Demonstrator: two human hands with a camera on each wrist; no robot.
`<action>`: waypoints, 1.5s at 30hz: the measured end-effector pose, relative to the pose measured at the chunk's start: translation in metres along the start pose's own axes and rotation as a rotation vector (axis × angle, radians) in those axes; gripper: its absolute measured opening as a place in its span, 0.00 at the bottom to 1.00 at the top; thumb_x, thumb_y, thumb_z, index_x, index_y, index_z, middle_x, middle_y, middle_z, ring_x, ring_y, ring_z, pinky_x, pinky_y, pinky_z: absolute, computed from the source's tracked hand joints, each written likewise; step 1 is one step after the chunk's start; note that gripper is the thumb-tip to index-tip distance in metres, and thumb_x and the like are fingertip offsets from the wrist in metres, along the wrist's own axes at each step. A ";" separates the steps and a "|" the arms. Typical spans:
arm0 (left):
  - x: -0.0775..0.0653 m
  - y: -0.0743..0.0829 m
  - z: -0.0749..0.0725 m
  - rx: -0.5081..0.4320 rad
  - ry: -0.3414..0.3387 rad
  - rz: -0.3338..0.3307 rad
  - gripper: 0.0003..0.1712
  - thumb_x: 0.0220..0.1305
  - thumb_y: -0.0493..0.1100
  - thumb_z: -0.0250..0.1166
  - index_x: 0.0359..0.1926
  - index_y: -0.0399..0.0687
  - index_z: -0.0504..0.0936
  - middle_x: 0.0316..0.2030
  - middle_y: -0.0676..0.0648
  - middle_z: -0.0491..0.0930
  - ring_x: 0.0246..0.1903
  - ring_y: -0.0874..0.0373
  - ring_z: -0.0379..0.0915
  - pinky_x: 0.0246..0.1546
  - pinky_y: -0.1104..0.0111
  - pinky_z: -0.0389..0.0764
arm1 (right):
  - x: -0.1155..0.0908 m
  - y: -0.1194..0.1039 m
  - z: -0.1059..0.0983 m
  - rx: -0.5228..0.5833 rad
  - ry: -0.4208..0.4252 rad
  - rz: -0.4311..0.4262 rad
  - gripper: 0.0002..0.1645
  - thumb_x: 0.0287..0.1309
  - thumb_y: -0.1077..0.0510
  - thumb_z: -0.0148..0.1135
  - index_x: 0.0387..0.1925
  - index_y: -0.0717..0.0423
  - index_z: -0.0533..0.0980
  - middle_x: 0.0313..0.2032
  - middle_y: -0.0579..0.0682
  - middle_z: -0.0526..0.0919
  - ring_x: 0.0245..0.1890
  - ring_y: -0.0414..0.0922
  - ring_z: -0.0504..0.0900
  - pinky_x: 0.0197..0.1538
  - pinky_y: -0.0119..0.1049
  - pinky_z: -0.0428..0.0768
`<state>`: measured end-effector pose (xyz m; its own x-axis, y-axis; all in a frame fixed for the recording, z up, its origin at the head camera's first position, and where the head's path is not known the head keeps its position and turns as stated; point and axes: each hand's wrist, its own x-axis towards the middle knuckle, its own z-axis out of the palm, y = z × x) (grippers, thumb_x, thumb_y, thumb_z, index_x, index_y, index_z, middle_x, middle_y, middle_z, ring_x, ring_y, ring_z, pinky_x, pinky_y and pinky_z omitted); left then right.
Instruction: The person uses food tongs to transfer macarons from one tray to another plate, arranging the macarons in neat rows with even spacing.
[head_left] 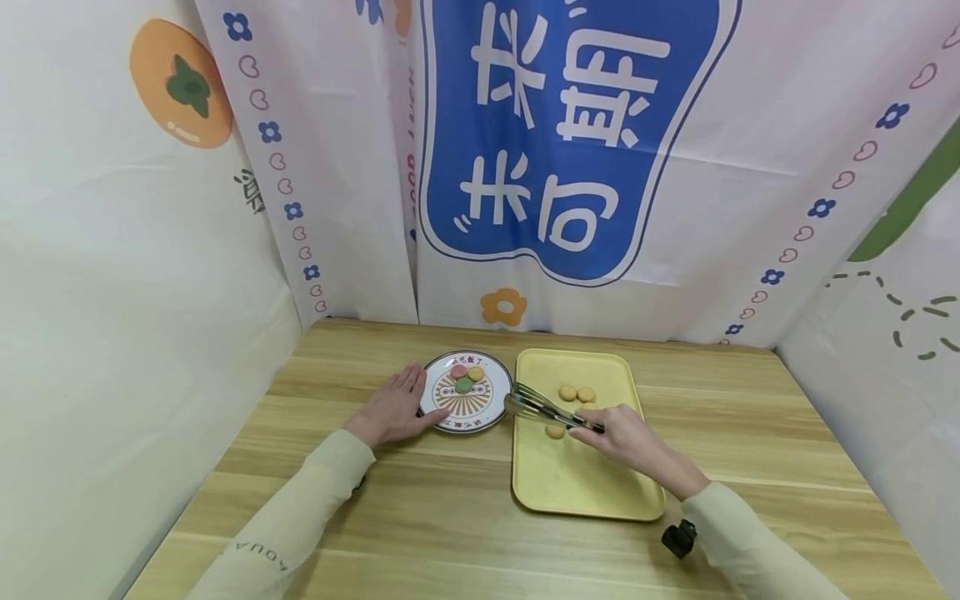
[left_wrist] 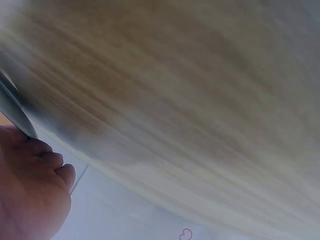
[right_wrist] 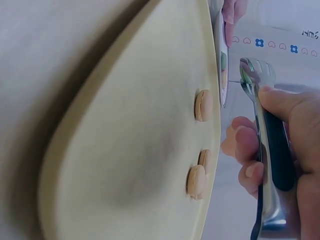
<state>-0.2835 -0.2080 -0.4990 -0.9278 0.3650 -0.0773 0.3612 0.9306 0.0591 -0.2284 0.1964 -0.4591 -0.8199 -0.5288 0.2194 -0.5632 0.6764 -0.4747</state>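
My left hand (head_left: 397, 406) lies at the left side of a round white plate (head_left: 490, 408); its fingers extend along the rim and the thumb overlaps the near edge. On the plate rest a pink macaron (head_left: 458, 372), a yellow one and a green macaron (head_left: 464, 385). My right hand (head_left: 628, 435) grips metal serving tongs (right_wrist: 270, 165) with dark handles, their ends pointing left over the gap between plate and tray. A green patch shows at the tong ends in the right wrist view; I cannot tell whether they hold a macaron.
A yellow rectangular tray (head_left: 585, 492) stands right of the plate, with several light-brown macarons (head_left: 567, 392) under and beyond the tongs. Both lie on a wood-grain table (head_left: 420, 517). Printed cloth (head_left: 360, 208) hangs along the far edge.
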 end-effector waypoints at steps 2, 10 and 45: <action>0.000 0.000 0.000 -0.002 0.001 0.000 0.63 0.62 0.81 0.37 0.75 0.29 0.48 0.75 0.31 0.48 0.76 0.40 0.43 0.77 0.53 0.51 | 0.003 -0.001 0.001 0.001 0.005 0.004 0.25 0.63 0.49 0.65 0.53 0.64 0.81 0.09 0.34 0.57 0.09 0.25 0.47 0.14 0.19 0.54; -0.001 -0.001 0.000 -0.008 0.005 -0.003 0.62 0.64 0.80 0.39 0.74 0.29 0.49 0.75 0.31 0.48 0.76 0.39 0.43 0.77 0.51 0.51 | 0.018 -0.004 0.005 -0.006 -0.007 0.011 0.26 0.62 0.50 0.65 0.54 0.65 0.79 0.06 0.35 0.59 0.07 0.27 0.46 0.13 0.22 0.55; 0.000 0.000 0.001 -0.012 -0.003 0.005 0.64 0.63 0.81 0.37 0.75 0.29 0.47 0.75 0.31 0.46 0.76 0.40 0.42 0.77 0.52 0.50 | 0.066 -0.002 0.027 -0.051 -0.067 -0.024 0.12 0.66 0.49 0.61 0.29 0.49 0.80 0.12 0.36 0.64 0.12 0.31 0.56 0.17 0.24 0.57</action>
<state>-0.2836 -0.2075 -0.4995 -0.9257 0.3697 -0.0800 0.3646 0.9284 0.0710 -0.2784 0.1460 -0.4663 -0.7985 -0.5769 0.1722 -0.5885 0.6876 -0.4253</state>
